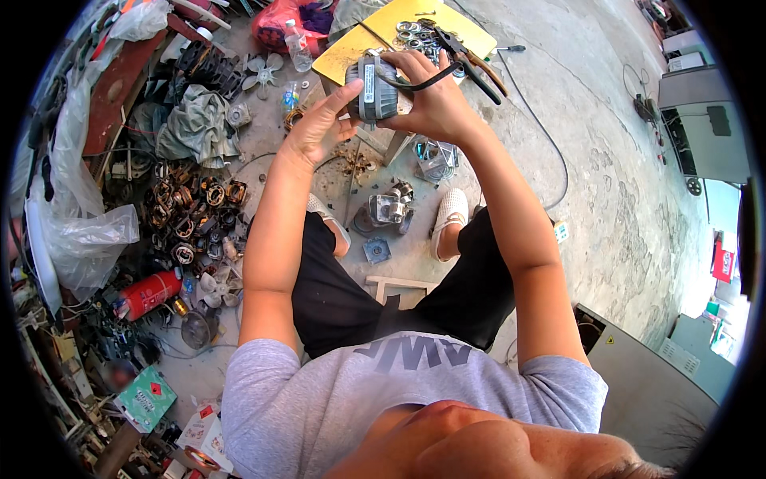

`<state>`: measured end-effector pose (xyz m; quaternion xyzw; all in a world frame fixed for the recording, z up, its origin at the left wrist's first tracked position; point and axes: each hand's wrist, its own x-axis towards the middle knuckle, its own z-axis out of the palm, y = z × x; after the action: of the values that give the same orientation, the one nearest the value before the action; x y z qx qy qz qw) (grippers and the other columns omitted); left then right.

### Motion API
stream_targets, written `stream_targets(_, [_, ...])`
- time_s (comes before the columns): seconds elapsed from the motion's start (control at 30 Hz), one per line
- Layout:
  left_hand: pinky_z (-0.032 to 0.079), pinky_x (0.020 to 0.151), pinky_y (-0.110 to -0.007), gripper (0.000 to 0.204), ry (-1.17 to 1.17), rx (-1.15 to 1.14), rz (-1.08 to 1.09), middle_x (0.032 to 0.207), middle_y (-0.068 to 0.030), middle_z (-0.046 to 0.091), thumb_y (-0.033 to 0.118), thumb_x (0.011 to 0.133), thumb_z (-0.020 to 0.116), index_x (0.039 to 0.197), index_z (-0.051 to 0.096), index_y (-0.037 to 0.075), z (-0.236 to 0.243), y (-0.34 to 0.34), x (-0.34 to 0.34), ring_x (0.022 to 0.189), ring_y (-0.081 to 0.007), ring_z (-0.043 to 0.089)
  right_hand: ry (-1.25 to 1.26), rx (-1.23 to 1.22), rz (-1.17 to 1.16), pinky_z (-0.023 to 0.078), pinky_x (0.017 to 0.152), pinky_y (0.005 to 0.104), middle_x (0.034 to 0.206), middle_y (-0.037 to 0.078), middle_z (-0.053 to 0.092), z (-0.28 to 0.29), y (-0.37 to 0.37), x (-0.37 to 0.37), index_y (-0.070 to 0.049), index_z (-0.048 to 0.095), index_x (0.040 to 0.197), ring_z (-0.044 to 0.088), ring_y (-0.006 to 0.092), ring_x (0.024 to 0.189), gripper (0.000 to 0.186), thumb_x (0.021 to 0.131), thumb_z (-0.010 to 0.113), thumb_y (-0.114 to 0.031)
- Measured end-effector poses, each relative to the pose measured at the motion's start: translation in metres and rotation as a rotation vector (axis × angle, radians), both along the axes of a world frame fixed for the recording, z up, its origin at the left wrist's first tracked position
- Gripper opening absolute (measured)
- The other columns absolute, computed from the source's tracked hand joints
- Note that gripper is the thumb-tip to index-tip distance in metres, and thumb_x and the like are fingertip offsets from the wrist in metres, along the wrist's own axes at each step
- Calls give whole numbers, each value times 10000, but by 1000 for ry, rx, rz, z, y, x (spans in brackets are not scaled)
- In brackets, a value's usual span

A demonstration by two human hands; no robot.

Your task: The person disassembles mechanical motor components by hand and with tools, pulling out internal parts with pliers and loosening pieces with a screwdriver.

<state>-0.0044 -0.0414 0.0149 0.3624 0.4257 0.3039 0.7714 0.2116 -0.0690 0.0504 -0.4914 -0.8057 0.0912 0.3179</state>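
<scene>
And there it was: the finned electric motor, held between both hands just over the near-left part of the yellow tabletop! The left hand was loosely open, thumb against the casing's left side; the right hand gripped the right side, fingers over the top. It looked heavy and rigid, those ribs probably giving decent purchase, best held broadly from both sides. A black strap or cable crossed the right hand, a likely snag. Farther right, pliers and metal rings crowded the top; a plastic bottle stood far left.
</scene>
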Motion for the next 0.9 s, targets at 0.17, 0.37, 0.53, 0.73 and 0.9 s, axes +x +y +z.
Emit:
stream_targets(0.17, [411, 842, -295, 626, -32, 39, -42, 1118, 26, 633, 582, 734, 781, 1214, 603, 222, 0, -1, 5, 959, -96, 554, 30, 13, 20, 411, 985, 430, 1215, 122, 591, -5, 0, 1, -103, 511, 1341, 563, 343, 1134, 854, 600, 877, -320])
stream_targets(0.37, [418, 827, -295, 600, -61, 20, -12, 1061, 34, 650, 564, 740, 786, 1197, 607, 219, 3, -3, 5, 920, -89, 562, 54, -64, 49, 279, 1091, 556, 1287, 101, 567, -2, 1, 3, -138, 496, 1398, 533, 321, 1220, 893, 609, 859, -347])
stream_targets(0.53, [450, 949, -330, 642, -115, -26, -8, 1105, -16, 654, 512, 752, 806, 1221, 618, 117, 6, -4, 5, 1038, -119, 598, 30, -95, 73, 367, 1103, 427, 1409, 110, 524, -5, 5, 11, -70, 587, 1304, 486, 316, 1286, 759, 623, 870, -250])
stream_targets(0.73, [474, 912, -298, 655, -129, 62, 17, 1092, -20, 656, 514, 762, 794, 1228, 615, 91, -1, 0, 4, 1016, -115, 610, 57, -72, 61, 378, 1091, 424, 1424, 97, 514, 0, 3, 8, -42, 615, 1266, 489, 316, 1280, 737, 606, 881, -233])
stream_targets(0.9, [488, 883, -281, 628, -109, 78, 40, 1057, -12, 669, 497, 771, 790, 1211, 626, 80, 5, -2, 3, 955, -105, 629, 3, -104, 61, 394, 1065, 416, 1354, 118, 542, 0, 5, 17, -117, 556, 1363, 492, 318, 1258, 836, 600, 877, -234])
